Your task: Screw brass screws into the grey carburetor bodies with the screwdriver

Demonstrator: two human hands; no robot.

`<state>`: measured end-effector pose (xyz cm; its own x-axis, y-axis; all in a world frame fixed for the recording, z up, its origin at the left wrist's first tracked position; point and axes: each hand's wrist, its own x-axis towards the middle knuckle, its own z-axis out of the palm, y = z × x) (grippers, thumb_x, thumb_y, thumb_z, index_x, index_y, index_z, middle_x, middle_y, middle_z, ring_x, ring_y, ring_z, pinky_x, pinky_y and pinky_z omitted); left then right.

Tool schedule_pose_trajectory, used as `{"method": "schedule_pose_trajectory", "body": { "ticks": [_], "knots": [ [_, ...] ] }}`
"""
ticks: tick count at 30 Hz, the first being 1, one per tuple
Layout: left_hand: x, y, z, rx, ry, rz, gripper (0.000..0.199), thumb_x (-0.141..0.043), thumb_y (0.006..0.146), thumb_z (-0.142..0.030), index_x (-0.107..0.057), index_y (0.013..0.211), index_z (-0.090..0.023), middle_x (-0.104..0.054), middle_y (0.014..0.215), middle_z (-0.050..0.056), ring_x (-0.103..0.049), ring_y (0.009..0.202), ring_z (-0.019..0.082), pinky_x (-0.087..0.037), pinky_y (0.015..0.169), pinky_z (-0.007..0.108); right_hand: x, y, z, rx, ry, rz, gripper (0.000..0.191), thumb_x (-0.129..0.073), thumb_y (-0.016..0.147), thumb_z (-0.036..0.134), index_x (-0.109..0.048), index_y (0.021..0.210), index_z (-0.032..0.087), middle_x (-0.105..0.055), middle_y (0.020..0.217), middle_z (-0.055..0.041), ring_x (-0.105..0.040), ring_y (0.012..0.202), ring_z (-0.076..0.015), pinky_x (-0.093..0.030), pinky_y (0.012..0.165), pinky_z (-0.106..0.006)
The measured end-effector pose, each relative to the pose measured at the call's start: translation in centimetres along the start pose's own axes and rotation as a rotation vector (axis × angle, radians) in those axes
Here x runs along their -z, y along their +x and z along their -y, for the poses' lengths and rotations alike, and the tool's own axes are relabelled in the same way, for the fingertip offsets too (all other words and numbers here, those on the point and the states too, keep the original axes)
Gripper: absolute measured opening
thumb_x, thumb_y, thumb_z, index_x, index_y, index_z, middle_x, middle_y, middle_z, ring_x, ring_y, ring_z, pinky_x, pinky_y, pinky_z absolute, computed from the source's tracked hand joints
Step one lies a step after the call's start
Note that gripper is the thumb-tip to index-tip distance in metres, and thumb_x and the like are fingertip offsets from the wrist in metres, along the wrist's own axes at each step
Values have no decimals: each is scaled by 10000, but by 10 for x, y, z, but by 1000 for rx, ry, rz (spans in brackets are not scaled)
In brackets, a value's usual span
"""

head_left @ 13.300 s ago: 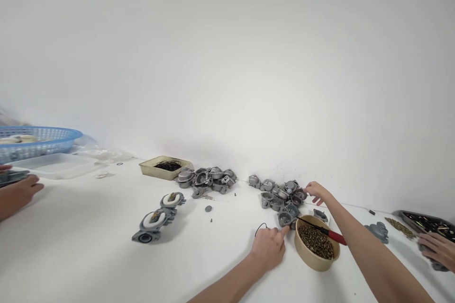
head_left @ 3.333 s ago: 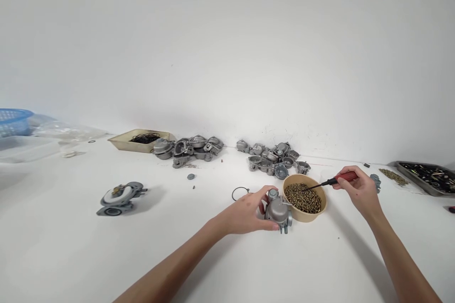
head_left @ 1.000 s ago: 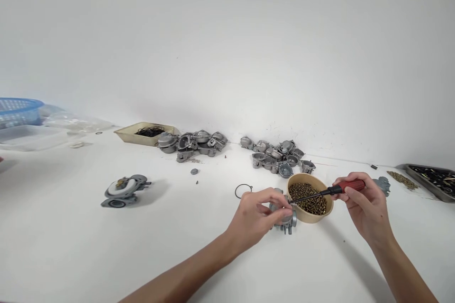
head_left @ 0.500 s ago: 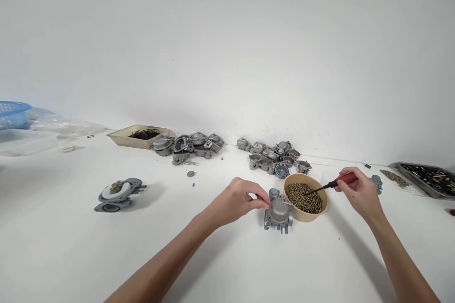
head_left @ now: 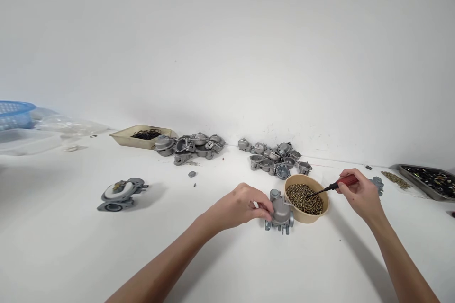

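My right hand is closed around the red handle of a screwdriver. The dark shaft slants down to the left, its tip among the brass-coloured screws in a tan bowl. My left hand is closed, thumb and fingers gripping the left side of a grey metal carburetor. That carburetor stands on the table just left of the bowl, its rounded float bowl facing up. Whether a small part sits between the left fingertips is hidden.
Another carburetor with a white float lies at the left. Grey float bowls and more castings are piled near the wall. A tray of black rings is behind. A metal tray of parts stands far right.
My left fingers have shifted slightly down and toward me along the carburetor's side. The screwdriver tip stays in the screws. The whole view has shifted a little.
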<state>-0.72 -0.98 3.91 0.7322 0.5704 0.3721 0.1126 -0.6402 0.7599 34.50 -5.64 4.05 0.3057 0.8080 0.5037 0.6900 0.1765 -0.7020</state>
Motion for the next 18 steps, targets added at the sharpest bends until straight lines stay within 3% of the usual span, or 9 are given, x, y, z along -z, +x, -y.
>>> {"method": "schedule_pose_trajectory", "body": {
  "ticks": [8,18],
  "knots": [
    [-12,0,11,-181,119,1,241,-678,1000,-289,-811,840,-167,-792,777,52,-675,622,135,-461,558,222,1,-1,6,-43,107,-18,236,-673,804,404,-615,944,223,-677,785,-15,-735,672,-213,-623,704,-317],
    [-10,0,13,-198,117,25,143,-713,940,-105,-801,840,-158,-795,813,41,-698,652,130,-471,580,196,2,4,-8,16,66,-93,226,-702,769,378,-644,922,223,-705,801,-35,-743,704,-230,-645,733,-347]
  ]
}}
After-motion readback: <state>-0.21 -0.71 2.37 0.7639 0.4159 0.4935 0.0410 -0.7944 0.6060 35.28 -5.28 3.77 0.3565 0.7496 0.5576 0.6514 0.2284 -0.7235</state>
